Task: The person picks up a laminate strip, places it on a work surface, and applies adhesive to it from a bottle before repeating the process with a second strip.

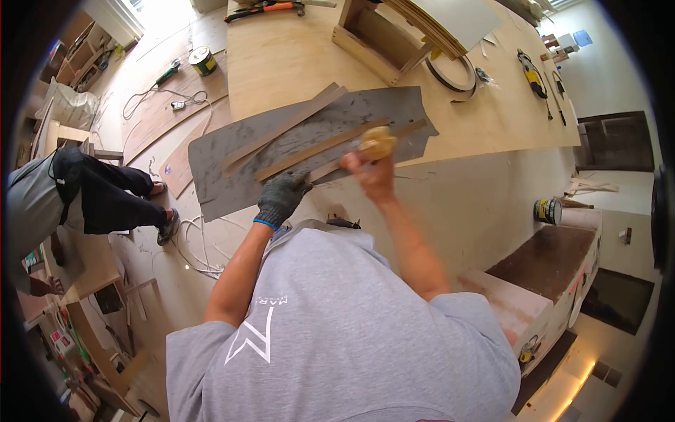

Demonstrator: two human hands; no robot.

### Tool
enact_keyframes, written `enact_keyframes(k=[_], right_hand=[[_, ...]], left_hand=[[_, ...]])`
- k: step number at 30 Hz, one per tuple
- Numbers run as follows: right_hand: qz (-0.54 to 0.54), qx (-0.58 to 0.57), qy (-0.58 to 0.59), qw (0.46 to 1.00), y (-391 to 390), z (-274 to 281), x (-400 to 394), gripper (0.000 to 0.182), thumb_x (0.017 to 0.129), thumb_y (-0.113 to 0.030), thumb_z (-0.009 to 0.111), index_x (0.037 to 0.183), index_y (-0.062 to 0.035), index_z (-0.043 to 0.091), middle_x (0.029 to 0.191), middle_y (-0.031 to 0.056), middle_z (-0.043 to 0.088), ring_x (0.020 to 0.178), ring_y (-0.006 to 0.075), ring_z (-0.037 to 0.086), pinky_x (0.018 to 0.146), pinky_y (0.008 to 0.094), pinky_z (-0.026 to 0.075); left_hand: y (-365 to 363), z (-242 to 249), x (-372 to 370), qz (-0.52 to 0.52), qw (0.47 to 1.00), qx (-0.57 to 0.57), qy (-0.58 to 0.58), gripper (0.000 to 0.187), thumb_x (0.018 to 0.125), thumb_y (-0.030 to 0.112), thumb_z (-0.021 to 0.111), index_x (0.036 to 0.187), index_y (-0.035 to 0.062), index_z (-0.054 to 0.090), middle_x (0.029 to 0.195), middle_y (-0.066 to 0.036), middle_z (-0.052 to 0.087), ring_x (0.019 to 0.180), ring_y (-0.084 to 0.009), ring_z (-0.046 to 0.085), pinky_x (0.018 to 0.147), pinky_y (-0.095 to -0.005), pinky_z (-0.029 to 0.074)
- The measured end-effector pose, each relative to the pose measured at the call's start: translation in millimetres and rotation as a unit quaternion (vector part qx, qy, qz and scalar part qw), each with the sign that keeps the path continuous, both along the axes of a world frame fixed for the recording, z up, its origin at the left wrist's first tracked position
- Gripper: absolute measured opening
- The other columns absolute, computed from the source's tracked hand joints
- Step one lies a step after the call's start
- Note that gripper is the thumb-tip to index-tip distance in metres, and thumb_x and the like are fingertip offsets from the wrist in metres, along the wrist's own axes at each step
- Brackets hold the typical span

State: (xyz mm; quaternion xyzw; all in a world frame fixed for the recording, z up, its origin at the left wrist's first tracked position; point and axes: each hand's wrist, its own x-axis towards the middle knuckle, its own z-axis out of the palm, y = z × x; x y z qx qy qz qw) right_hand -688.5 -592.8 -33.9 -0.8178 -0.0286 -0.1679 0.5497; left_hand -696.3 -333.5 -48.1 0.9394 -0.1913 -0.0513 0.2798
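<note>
My left hand (pixel 283 197), in a dark knit glove with a blue cuff, is closed on the near end of a thin brown strip (pixel 325 171). My bare right hand (pixel 374 176), smeared by motion, is wrapped round a yellow-brown lump (pixel 377 143) over the same strip; the blur hides what kind of thing it is. Beneath both lies a dark grey, stained sheet (pixel 218 186) across the table's near edge. Other thin brown strips (pixel 281 131) lie slantwise on it, one of them (pixel 316 151) just beyond my left hand.
The plywood table (pixel 281 56) bears a wooden drawer-like box (pixel 365 42), a roll of edging (pixel 453 74), a yellow power tool (pixel 532 74) and an orange-handled hammer (pixel 266 10). A can (pixel 202 61) stands at the left. Another person (pixel 91 190) stands there near white cable loops (pixel 200 246).
</note>
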Motion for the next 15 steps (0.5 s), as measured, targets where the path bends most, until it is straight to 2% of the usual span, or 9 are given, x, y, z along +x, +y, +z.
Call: enact_keyframes(k=[2, 5, 7, 9, 10, 13, 15], right_hand=[[0.023, 0.019, -0.006, 1.0, 40, 58, -18, 0.041, 0.083, -0.013, 0.079, 0.111, -0.0041, 0.051, 0.083, 0.0026, 0.063, 0.071, 0.0141, 0.061, 0.071, 0.0315, 0.052], [-0.032, 0.05, -0.002, 0.998, 5, 23, 0, 0.04, 0.082, -0.012, 0.08, 0.11, -0.0043, 0.052, 0.082, 0.0029, 0.063, 0.071, 0.014, 0.061, 0.072, 0.0306, 0.052], [-0.065, -0.057, -0.014, 0.996, -36, 4, 18, 0.038, 0.082, -0.012, 0.08, 0.108, -0.0046, 0.053, 0.085, 0.0025, 0.064, 0.073, 0.0139, 0.062, 0.072, 0.0302, 0.052], [-0.106, 0.027, -0.002, 0.994, -46, 11, 23, 0.038, 0.082, -0.012, 0.08, 0.107, -0.0047, 0.053, 0.089, 0.0037, 0.065, 0.074, 0.0144, 0.062, 0.072, 0.0301, 0.052], [-0.115, 0.044, -0.008, 0.992, -38, 12, 22, 0.04, 0.081, -0.012, 0.081, 0.11, -0.0045, 0.053, 0.094, 0.0052, 0.066, 0.077, 0.0146, 0.063, 0.072, 0.0303, 0.051], [-0.031, 0.057, 0.009, 0.998, 6, 4, 10, 0.043, 0.082, -0.013, 0.081, 0.114, -0.0038, 0.054, 0.093, 0.006, 0.068, 0.081, 0.0139, 0.066, 0.073, 0.0303, 0.052], [-0.027, 0.032, -0.037, 0.998, 35, 29, -1, 0.043, 0.082, -0.014, 0.081, 0.115, -0.0041, 0.055, 0.09, 0.005, 0.067, 0.082, 0.0137, 0.065, 0.074, 0.0309, 0.052]], left_hand=[[0, 1, 2, -0.001, 1.0, -0.003, 0.006, 0.041, 0.086, 0.041, 0.072, 0.119, 0.0178, 0.072, 0.1, -0.017, 0.07, 0.094, -0.0365, 0.067, 0.08, -0.0452, 0.054], [0, 8, 0, 0.008, 1.0, 0.006, 0.004, 0.04, 0.086, 0.042, 0.071, 0.119, 0.0182, 0.072, 0.1, -0.017, 0.07, 0.095, -0.0363, 0.067, 0.081, -0.0454, 0.054], [0, 7, -1, 0.016, 1.0, 0.01, 0.021, 0.04, 0.086, 0.041, 0.071, 0.119, 0.0183, 0.072, 0.101, -0.017, 0.07, 0.095, -0.036, 0.067, 0.081, -0.0451, 0.054], [-1, 4, -1, 0.018, 0.999, 0.011, 0.024, 0.04, 0.086, 0.041, 0.071, 0.119, 0.0184, 0.072, 0.101, -0.017, 0.07, 0.095, -0.0359, 0.067, 0.081, -0.045, 0.054], [-1, 4, 0, 0.017, 1.0, 0.011, 0.019, 0.04, 0.086, 0.041, 0.072, 0.119, 0.0184, 0.072, 0.1, -0.017, 0.07, 0.094, -0.0358, 0.067, 0.081, -0.045, 0.054], [1, 0, 2, 0.003, 1.0, 0.014, 0.016, 0.04, 0.086, 0.042, 0.071, 0.118, 0.0189, 0.072, 0.101, -0.015, 0.07, 0.093, -0.0354, 0.067, 0.079, -0.0454, 0.054], [0, -1, 4, -0.008, 1.0, 0.014, 0.015, 0.04, 0.086, 0.042, 0.071, 0.118, 0.0189, 0.072, 0.101, -0.014, 0.07, 0.093, -0.0351, 0.067, 0.078, -0.0456, 0.054]])
